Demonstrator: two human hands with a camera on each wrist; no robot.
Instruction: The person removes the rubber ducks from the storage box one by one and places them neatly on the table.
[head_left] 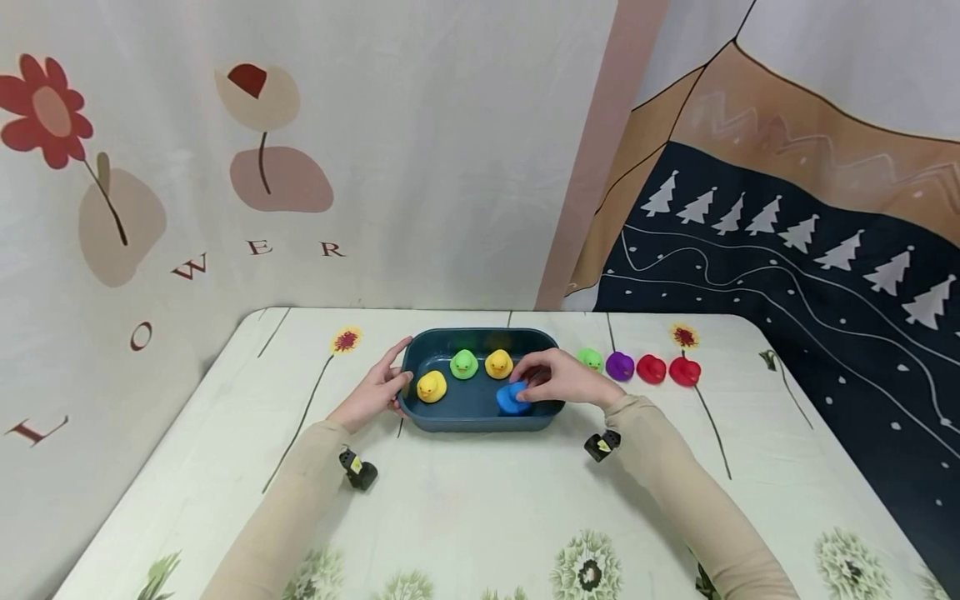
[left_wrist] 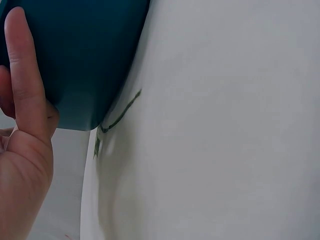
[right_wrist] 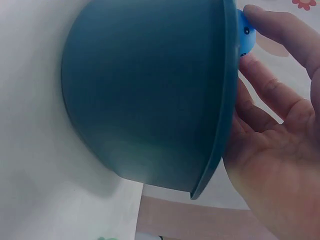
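A dark teal rectangular basin [head_left: 465,424] stands on the table, its near and right walls filling much of the right wrist view. My left hand [head_left: 377,389] grips its left end, thumb at the rim and fingers along the outer wall. Over the basin's right end, my right hand [head_left: 558,377] pinches a blue rubber duck [head_left: 512,399] between thumb and fingers. In the right wrist view, the blue duck's head [right_wrist: 246,34] shows above the rim. Inside the basin sit a green rubber duck [head_left: 464,364] and two yellow ducks, one in the middle [head_left: 498,364] and one at the left [head_left: 432,387].
To the right of the basin, a row of rubber ducks lies on the table: a green duck [head_left: 591,359] partly behind my right hand, a purple duck [head_left: 620,367], and two red ducks [head_left: 651,369]. A flower-printed cloth [head_left: 465,508] covers the table. Printed curtains hang behind it.
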